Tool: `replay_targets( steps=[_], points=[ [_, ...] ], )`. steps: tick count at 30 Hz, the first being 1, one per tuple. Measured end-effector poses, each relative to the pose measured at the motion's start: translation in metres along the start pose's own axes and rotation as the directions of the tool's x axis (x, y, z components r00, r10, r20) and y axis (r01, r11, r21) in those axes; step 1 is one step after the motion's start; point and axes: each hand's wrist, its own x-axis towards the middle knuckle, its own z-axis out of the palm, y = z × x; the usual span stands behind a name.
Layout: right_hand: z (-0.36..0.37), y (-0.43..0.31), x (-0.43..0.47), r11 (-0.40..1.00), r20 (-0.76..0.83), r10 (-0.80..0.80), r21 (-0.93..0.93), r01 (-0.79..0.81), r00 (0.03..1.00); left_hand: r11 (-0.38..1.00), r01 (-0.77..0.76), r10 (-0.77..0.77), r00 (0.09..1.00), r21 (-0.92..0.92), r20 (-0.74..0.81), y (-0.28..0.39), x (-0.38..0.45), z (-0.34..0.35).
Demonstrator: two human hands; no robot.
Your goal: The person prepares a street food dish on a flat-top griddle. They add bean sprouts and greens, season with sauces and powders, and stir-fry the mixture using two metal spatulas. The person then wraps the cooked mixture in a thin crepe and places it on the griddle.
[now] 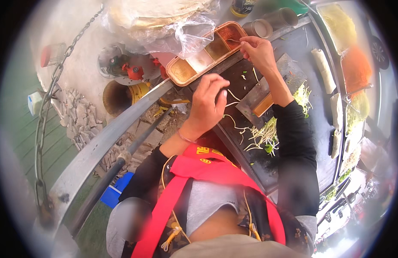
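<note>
My right hand (pixel 257 53) pinches the thin handle of a small metal spoon (pixel 233 40). Its tip rests in red chili powder (pixel 227 32), at the far end of a divided seasoning box (pixel 186 83). Other compartments hold a brownish seasoning (pixel 217 48), a white one (pixel 199 61) and a yellowish one (pixel 181 71). Close to the box's near side, my left hand (pixel 207 100) hovers with loosely bent fingers and nothing visible in it. Below my right forearm, a metal scraper with a wooden handle (pixel 262 105) lies on the dark griddle (pixel 250 171).
Bean sprouts (pixel 265 138) and shredded greens (pixel 303 98) lie on the griddle. Rolled wraps (pixel 323 71) line its right edge, beside trays of shredded carrot (pixel 357 69) and other vegetables. Stacked flatbreads (pixel 153 13) in plastic stand beyond the box. A chain (pixel 40 138) hangs left.
</note>
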Motion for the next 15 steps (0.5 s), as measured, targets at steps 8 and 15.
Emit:
replay_targets(
  steps=[8,15],
  points=[
    [0.005,-0.008,0.0,0.802,0.029,-0.544,-0.276,0.529,0.839,0.875,0.201,-0.036,0.935,0.441,-0.354,-0.091,0.097,-0.006],
    [0.011,-0.003,0.009,0.862,0.028,-0.405,-0.321,0.392,0.914,0.884,0.416,-0.352,0.893,0.214,-0.281,-0.085,0.081,-0.017]
  ],
)
